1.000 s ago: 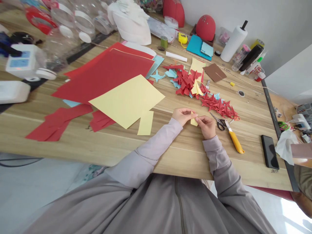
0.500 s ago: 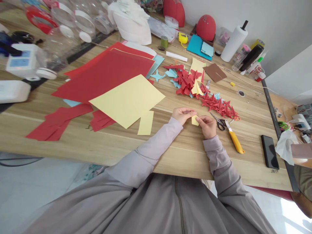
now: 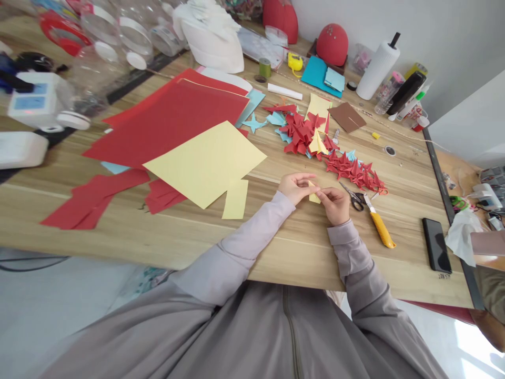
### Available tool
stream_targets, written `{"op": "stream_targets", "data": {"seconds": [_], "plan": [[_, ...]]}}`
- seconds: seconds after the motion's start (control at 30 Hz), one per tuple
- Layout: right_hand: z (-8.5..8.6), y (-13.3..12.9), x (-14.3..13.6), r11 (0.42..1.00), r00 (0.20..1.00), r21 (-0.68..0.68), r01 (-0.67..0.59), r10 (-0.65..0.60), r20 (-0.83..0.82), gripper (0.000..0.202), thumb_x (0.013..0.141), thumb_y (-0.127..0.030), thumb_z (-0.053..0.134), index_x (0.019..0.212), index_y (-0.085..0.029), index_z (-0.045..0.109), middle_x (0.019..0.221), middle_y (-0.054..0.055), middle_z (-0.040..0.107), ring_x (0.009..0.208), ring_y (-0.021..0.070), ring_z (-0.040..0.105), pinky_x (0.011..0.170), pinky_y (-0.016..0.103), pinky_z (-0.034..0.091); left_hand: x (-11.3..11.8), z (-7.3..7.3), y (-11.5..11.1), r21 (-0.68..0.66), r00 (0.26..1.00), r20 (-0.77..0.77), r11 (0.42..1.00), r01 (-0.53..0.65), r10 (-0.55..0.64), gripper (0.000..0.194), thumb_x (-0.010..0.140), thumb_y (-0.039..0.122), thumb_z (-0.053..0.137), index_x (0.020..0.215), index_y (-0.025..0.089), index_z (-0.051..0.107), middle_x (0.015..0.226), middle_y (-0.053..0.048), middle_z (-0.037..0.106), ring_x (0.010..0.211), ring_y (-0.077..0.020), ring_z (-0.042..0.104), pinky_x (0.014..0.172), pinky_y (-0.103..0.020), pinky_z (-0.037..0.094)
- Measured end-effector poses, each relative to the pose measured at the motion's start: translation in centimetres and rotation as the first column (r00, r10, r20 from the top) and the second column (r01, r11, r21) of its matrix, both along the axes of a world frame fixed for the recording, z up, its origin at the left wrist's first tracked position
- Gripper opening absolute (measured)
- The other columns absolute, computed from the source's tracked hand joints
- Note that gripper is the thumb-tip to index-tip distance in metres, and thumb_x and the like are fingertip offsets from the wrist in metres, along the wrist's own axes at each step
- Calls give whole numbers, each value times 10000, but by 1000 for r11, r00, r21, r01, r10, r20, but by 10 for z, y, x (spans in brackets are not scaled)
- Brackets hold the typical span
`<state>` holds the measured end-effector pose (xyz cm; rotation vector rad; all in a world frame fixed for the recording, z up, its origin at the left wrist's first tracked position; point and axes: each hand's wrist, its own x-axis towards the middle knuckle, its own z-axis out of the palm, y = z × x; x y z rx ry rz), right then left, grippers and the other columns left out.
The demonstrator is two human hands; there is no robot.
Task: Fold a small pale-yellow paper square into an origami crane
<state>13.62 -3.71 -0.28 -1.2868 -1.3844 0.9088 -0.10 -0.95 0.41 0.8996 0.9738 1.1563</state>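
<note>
At the near middle of a wooden worktop (image 3: 284, 252), one small piece of yellow paper (image 3: 314, 198), pinched in both hands: left hand (image 3: 294, 188) at its upper left, right hand (image 3: 333, 204) at its right edge. Both narrowed, thumbs against fingers, probably to hold so slight a piece steady; any creases too small to make out. Just right of the right hand, one pair of scissors (image 3: 357, 202) and one orange-handled cutter (image 3: 381, 226), apparently laid there for easy reach. To the left, one large yellow sheet (image 3: 207, 163) overlapping stacked red sheets (image 3: 169, 123), perhaps to save room; one yellow rectangle (image 3: 235, 200) meeting its lower right edge. Two groups of red strips (image 3: 94, 200), overlapping too closely to count singly. Beyond the hands, folded red shapes (image 3: 302, 131), heaped too thickly to count, perhaps gathered out of the way. Among them, one yellow folded piece (image 3: 317, 143); just left, one blue star (image 3: 254, 123).
</note>
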Motion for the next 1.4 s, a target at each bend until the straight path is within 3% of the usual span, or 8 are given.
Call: {"op": "stream_targets", "data": {"seconds": [0.1, 0.4, 0.63, 0.8, 0.93, 1.13, 1.4], "plan": [[2, -2, -2, 1000, 999, 21, 6, -6, 39, 240, 668, -417, 668, 631, -181, 645, 566, 4, 611, 520, 116, 505, 512, 261, 425, -2, -2, 0, 23, 998, -49, 999, 41, -40, 454, 459, 295, 796, 866, 125, 689, 621, -32, 666, 601, -140, 603, 661, -294, 486], [2, -1, -3, 999, 994, 37, 24, -20, -112, 250, 621, -424, 706, 722, -203, 648, 671, 17, 646, 595, 144, 575, 585, 297, 481, -4, -5, 4, -11, 994, 109, 1000, 3, -2, 451, 412, 305, 820, 813, 142, 693, 559, 3, 638, 529, -102, 570, 615, -268, 480], [3, 0, 2, 987, 998, 157, 14, -5, -59, 99, 682, -326, 684, 696, -229, 677, 702, 23, 651, 678, 165, 591, 623, 308, 474, -5, 5, 0, 41, 1000, 12, 999, 25, -26, 517, 385, 344, 823, 822, 109, 678, 703, -80, 698, 670, -191, 649, 713, -348, 521], [5, 1, 6, 970, 1000, 243, 9, -15, 24, 29, 694, -281, 687, 700, -256, 700, 765, 22, 631, 735, 158, 585, 667, 304, 470, -7, 6, 0, 110, 997, -54, 992, 55, -50, 463, 425, 318, 810, 810, 100, 673, 728, -93, 699, 694, -195, 652, 736, -354, 521], [4, 1, 6, 972, 998, 236, 1, -14, 54, 29, 694, -269, 688, 712, -250, 701, 775, 24, 631, 746, 157, 585, 659, 299, 471, -8, 3, 2, 148, 996, -73, 987, 67, -57, 443, 469, 288, 793, 849, 94, 673, 712, -84, 695, 665, -173, 644, 705, -326, 524], [1, 3, 5, 967, 999, 254, -19, 31, -41, 35, 664, -224, 713, 688, -228, 688, 717, 11, 629, 687, 141, 575, 622, 286, 462, -8, 2, 1, 151, 993, -96, 985, 78, -64, 446, 482, 249, 780, 883, 90, 668, 695, -70, 693, 625, -152, 632, 653, -290, 521], [1, 3, 7, 973, 998, 226, -45, 55, -34, 31, 673, -230, 708, 672, -224, 677, 702, 7, 625, 681, 139, 571, 625, 288, 455, -5, 0, 2, 156, 994, -98, 985, 69, -54, 328, 481, 218, 766, 769, 99, 666, 654, -54, 679, 609, -145, 626, 645, -288, 520]]}}
